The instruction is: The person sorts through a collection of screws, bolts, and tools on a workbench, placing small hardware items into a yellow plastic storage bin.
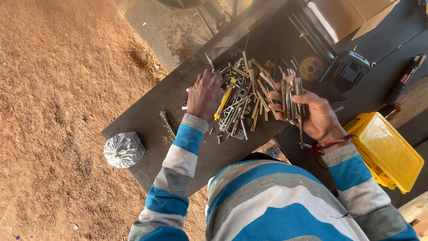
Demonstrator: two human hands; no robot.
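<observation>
Sorting looks partly done — the right hand [312, 114] grips a bunch of spanners [292, 96] beside the pile of bits [247, 96]; the left hand [204, 93], fingers bent, picks at the pile's far edge — most remains.

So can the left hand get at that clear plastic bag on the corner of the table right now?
Probably yes. The left hand rests empty on the pile of metal tools, and the plastic bag sits on the same table on that side, with only bare tabletop and one loose metal piece between them.
</observation>
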